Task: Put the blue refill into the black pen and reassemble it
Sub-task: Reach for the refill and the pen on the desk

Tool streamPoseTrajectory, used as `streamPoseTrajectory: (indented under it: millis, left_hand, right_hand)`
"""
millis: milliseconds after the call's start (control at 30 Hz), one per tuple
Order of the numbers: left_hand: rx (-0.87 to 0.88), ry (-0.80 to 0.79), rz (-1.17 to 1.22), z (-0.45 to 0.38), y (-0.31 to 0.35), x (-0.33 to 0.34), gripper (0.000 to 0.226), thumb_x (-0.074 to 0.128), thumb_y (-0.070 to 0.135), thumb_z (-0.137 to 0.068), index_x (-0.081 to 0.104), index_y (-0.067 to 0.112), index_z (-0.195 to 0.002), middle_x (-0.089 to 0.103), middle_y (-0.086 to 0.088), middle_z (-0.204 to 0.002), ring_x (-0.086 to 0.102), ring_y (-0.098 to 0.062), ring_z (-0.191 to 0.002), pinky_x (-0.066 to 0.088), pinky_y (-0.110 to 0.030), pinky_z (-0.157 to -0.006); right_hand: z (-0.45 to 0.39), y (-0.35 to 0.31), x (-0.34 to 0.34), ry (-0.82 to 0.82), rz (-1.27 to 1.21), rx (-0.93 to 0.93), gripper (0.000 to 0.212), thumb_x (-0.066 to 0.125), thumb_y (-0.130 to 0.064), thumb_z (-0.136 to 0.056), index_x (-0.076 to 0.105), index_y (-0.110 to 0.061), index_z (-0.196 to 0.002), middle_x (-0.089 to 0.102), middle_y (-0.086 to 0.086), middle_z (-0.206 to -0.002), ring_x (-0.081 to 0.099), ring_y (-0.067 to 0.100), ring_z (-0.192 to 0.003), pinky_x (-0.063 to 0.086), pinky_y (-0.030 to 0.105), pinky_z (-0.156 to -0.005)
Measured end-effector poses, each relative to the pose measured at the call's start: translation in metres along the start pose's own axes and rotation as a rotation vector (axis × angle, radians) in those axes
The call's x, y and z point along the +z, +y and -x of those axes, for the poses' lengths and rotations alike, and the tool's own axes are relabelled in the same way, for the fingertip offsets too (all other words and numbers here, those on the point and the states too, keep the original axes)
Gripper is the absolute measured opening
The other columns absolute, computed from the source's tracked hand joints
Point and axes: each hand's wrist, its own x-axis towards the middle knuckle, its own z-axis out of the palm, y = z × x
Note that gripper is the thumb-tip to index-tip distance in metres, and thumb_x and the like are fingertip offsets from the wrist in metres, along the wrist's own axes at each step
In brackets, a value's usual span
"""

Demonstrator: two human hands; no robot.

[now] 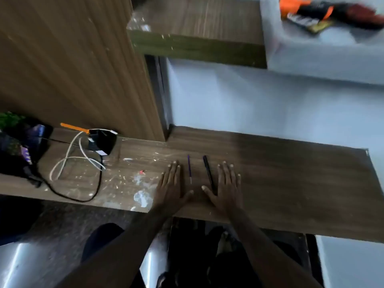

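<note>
A thin blue refill [189, 168] lies on the brown wooden desk [291, 179], pointing away from me. Just to its right lies the black pen [208, 173], roughly parallel to it. My left hand [171, 187] rests flat on the desk left of the refill, fingers spread, holding nothing. On the pen's right side my right hand [225, 187] lies flat too, its thumb crossing near the pen's near end. Both objects sit in the gap between my hands.
A black adapter [101, 142] with white cable [72, 161] and black cable [83, 196] lies at the left, beside dark items [22, 146] and an orange stick [73, 128]. White paint flecks [141, 196] mark the desk. A wooden panel [72, 69] rises behind; a shelf [199, 46] hangs above.
</note>
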Motion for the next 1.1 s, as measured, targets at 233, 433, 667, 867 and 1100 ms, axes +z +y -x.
streamPoseTrajectory:
  millis: [233, 433, 667, 867, 1100]
  left_hand:
    - [-0.001, 0.104, 0.013, -0.007, -0.004, 0.069, 0.106, 0.044, 0.075, -0.095, 0.019, 0.002, -0.168, 0.008, -0.014, -0.18, 0.009, -0.032, -0.167, 0.018, -0.052, -0.134]
    - [-0.019, 0.119, -0.023, -0.004, -0.005, 0.073, 0.109, 0.035, 0.083, -0.093, 0.014, 0.008, -0.17, 0.006, -0.007, -0.181, 0.005, -0.025, -0.168, 0.014, -0.05, -0.135]
    - [-0.022, 0.139, -0.04, -0.004, -0.006, 0.073, 0.11, 0.035, 0.085, -0.091, 0.017, 0.009, -0.169, 0.01, -0.007, -0.181, 0.009, -0.024, -0.167, 0.013, -0.046, -0.136]
    - [-0.003, 0.167, -0.053, -0.007, -0.01, 0.078, 0.112, 0.032, 0.087, -0.092, 0.016, 0.008, -0.169, 0.008, -0.006, -0.181, 0.006, -0.023, -0.168, 0.014, -0.046, -0.135]
    - [-0.006, 0.171, -0.026, -0.009, -0.012, 0.08, 0.111, 0.034, 0.087, -0.091, 0.019, 0.009, -0.169, 0.008, -0.006, -0.181, 0.008, -0.023, -0.168, 0.014, -0.047, -0.135]
  right_hand:
    - [-0.003, 0.032, 0.061, 0.157, 0.054, -0.062, 0.108, 0.041, -0.085, -0.091, 0.028, -0.011, -0.168, 0.016, 0.007, -0.18, 0.014, 0.029, -0.168, 0.018, 0.056, -0.134]
    - [-0.004, 0.033, 0.066, 0.176, 0.04, -0.054, 0.111, 0.036, -0.09, -0.087, 0.029, -0.014, -0.168, 0.019, 0.005, -0.18, 0.011, 0.026, -0.168, 0.015, 0.054, -0.135]
    - [-0.003, 0.033, 0.067, 0.188, 0.029, -0.043, 0.109, 0.038, -0.09, -0.085, 0.032, -0.017, -0.167, 0.02, 0.002, -0.18, 0.012, 0.023, -0.168, 0.016, 0.054, -0.135]
    - [-0.005, 0.035, 0.071, 0.259, 0.006, -0.062, 0.1, 0.041, -0.087, -0.087, 0.04, -0.021, -0.162, 0.026, 0.002, -0.177, 0.017, 0.023, -0.167, 0.017, 0.053, -0.135]
    - [-0.004, 0.037, 0.073, 0.342, 0.064, -0.092, 0.059, 0.049, -0.067, -0.096, 0.065, -0.018, -0.125, 0.058, 0.004, -0.141, 0.053, 0.028, -0.135, 0.044, 0.05, -0.112]
